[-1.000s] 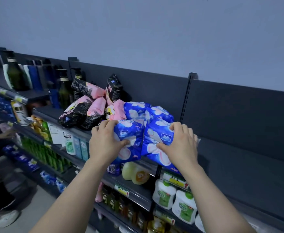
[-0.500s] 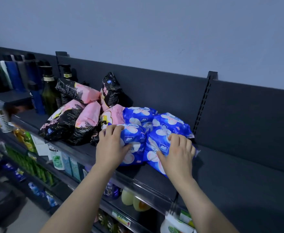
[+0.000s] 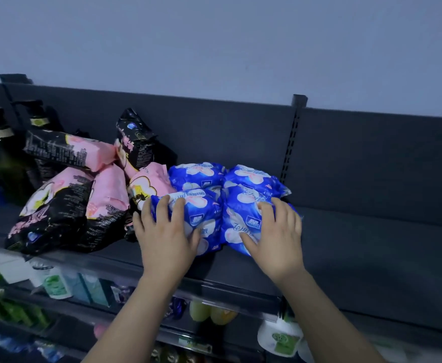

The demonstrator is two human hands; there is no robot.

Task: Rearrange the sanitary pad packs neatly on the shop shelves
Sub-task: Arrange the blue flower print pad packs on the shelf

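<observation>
Both hands are on the front row. The left hand (image 3: pixel 166 239) grips the front-left blue pack (image 3: pixel 204 218), fingers curled over its top-left corner and thumb pressed on the printed face. The right hand (image 3: pixel 275 237) holds the front-right blue pack (image 3: pixel 241 218) the same way, fingers draped over its top-right side, thumb low on the front.

These 2 packs stand side by side and touching, printed faces toward the camera. Their long axes run up from the shelf and tip back toward the rear panel. Behind them sit 2 more, the back-left blue pack (image 3: pixel 196 174) and the back-right blue pack (image 3: pixel 254 179), long axes running across the shelf, partly hidden by the front pair.

All 4 sit mid-depth on the top shelf (image 3: pixel 371 258). A strip of bare shelf separates them from the front lip. To the right there's a broad open stretch past the slotted upright (image 3: pixel 292 142). To the left it's tight: the heap of pink-and-black packs (image 3: pixel 57 210) crowds right against the front-left blue pack, tumbled at all angles.

Both forearms come up from below, wrists above the lip, palms facing the packs, thumbs toward each other. Dark bottles (image 3: pixel 2 153) stand at far left.
</observation>
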